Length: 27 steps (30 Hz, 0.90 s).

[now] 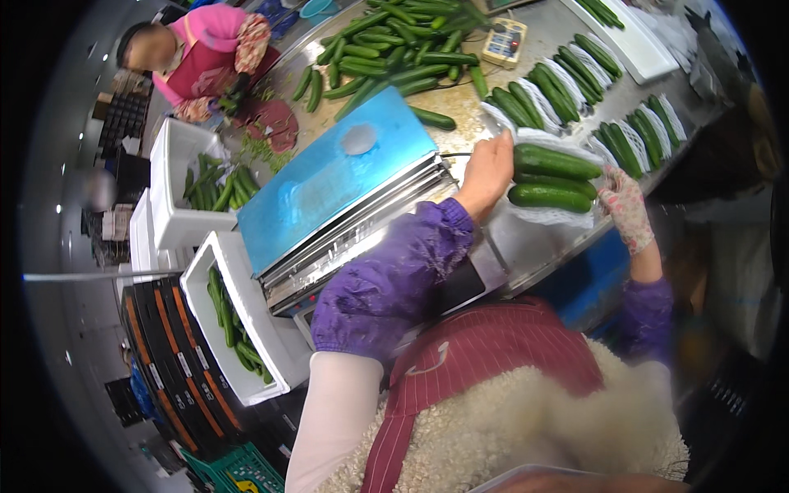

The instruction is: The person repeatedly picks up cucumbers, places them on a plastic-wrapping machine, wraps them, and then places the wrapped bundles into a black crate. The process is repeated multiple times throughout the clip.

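Before me, three green cucumbers (551, 194) lie side by side on a white foam net (555, 217) at the near part of the metal table. My left hand (490, 166), bare, with a purple sleeve, holds the left edge of this netted bundle. At its right end, the fingers of my right hand (625, 206), in a flowered glove, grip the net. Just beyond stand several bundles of cucumbers with white nets between them (551, 92). A smaller set of netted cucumbers (641, 135) lies to the right. A wrapping machine with a blue top (345, 166) stands left of my hands.
A large heap of loose cucumbers (394, 49) covers the table's far part, near a small cream control box (505, 42). White foam boxes (203, 228) holding cucumbers stand at the left. A white tray (641, 55) is at the far right. A person in pink stands across the table.
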Available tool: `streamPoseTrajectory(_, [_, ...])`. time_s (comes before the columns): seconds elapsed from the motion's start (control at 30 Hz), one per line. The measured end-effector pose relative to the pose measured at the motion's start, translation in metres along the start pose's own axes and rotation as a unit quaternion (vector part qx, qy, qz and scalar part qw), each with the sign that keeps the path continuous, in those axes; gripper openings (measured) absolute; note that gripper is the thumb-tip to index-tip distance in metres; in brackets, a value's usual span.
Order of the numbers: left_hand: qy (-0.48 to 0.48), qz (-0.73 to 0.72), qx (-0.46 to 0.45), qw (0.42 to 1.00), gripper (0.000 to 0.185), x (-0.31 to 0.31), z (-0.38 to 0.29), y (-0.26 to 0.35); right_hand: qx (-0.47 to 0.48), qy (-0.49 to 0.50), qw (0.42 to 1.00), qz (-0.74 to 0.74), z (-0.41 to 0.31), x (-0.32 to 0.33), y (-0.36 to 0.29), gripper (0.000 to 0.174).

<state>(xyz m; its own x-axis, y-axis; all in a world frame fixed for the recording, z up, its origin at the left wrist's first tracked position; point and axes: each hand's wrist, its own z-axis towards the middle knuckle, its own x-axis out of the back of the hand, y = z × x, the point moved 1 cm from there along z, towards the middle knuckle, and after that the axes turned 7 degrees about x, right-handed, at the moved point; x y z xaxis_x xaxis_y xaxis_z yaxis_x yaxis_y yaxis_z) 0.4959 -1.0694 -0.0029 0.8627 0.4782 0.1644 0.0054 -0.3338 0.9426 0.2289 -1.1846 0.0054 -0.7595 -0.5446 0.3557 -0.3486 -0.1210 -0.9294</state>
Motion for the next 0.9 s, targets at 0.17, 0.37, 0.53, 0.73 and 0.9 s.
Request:
streamPoseTrajectory(0.17, [0.175, -0.087, -0.057, 0.979, 0.047, 0.122, -0.020, 0.009, 0.067, -0.092, 0.992, 0.048, 0.037, -0.095, -0.091, 0.040])
streamPoseTrajectory(0.37, [0.341, -0.164, -0.009, 0.926, 0.058, 0.275, -0.065, -0.038, 0.168, -0.200, 0.962, -0.081, 0.069, -0.254, -0.155, 0.041])
streamPoseTrajectory(0.53, [0.416, -0.218, 0.016, 0.883, 0.059, 0.341, -0.096, -0.092, 0.137, -0.324, 0.934, -0.054, 0.078, -0.354, -0.174, 0.045])
streamPoseTrajectory(0.73, [0.427, -0.157, 0.052, 0.889, 0.047, 0.360, -0.108, -0.113, 0.187, -0.355, 0.893, -0.202, 0.081, -0.389, -0.170, 0.046])
streamPoseTrajectory(0.9, [0.343, -0.082, 0.151, 0.923, 0.058, 0.382, -0.134, -0.109, 0.254, -0.339, 0.877, -0.226, 0.070, -0.362, -0.171, 0.045])
